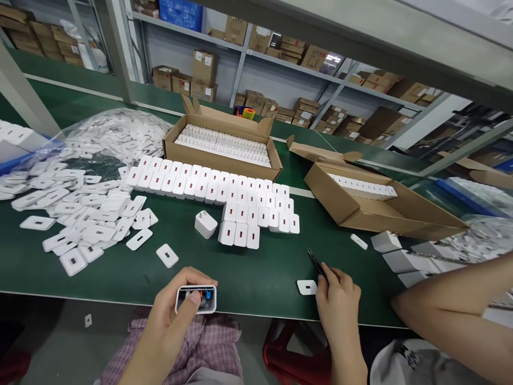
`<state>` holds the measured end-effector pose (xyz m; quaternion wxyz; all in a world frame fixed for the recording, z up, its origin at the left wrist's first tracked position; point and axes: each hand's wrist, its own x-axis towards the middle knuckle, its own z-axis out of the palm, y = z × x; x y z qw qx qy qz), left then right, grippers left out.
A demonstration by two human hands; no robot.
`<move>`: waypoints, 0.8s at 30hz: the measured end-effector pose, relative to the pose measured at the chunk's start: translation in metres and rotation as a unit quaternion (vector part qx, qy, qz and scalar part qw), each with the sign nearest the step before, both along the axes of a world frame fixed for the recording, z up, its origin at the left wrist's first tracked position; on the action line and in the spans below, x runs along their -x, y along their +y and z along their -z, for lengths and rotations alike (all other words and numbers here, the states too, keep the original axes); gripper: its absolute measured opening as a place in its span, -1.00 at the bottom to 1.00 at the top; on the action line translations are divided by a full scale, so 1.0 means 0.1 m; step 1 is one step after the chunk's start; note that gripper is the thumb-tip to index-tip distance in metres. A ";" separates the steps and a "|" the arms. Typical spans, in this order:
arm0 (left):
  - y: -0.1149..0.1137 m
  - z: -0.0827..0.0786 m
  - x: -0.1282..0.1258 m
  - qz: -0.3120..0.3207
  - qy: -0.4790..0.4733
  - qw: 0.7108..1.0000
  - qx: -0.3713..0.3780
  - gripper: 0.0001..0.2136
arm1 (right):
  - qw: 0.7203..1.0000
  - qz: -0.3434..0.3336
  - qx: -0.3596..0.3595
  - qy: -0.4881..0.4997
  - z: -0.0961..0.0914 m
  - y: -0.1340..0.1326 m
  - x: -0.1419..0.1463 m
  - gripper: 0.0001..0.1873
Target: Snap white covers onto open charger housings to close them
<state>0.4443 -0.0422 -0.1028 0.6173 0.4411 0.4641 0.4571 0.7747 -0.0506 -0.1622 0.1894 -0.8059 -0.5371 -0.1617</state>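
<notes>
My left hand [170,315] is closed around an open white charger housing [214,302], its thumb reaching inside, where blue and orange components show. In my right hand [339,299] is a pair of black tweezers [315,261], the tips pointing away over the green bench. A white cover plate [306,287] with a small slot lies flat just left of that hand. One charger [206,224] with metal prongs lies on its side beyond my left hand. Rows of white chargers [240,213] with red-marked ports stand behind it, and a single cover plate [167,255] lies nearer.
Loose cover plates [96,232] are heaped at left beside a clear plastic bag [132,128]. Two cardboard boxes, one full [224,167] and one part-filled [377,216], stand at the back. A co-worker's arm [452,289] rests at right near white housings [404,261].
</notes>
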 end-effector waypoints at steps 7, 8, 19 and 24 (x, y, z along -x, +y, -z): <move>-0.01 -0.02 0.04 -0.005 -0.014 1.000 0.008 -0.63 | 0.989 -0.130 0.004 -0.075 -0.10 -0.29 0.23 -0.50; 0.00 -0.03 0.04 -0.007 -0.022 1.000 0.011 -0.63 | 0.986 -0.133 0.044 -0.086 -0.09 -0.36 0.29 -0.49; -0.01 -0.08 0.13 0.078 -0.092 0.992 0.041 -0.50 | 0.947 -0.319 0.011 -0.040 -0.04 -0.51 0.98 -0.71; -0.03 -0.07 0.17 0.159 -0.019 0.987 -0.027 -0.59 | 0.925 -0.342 -0.065 0.154 -0.29 -0.51 1.29 -0.66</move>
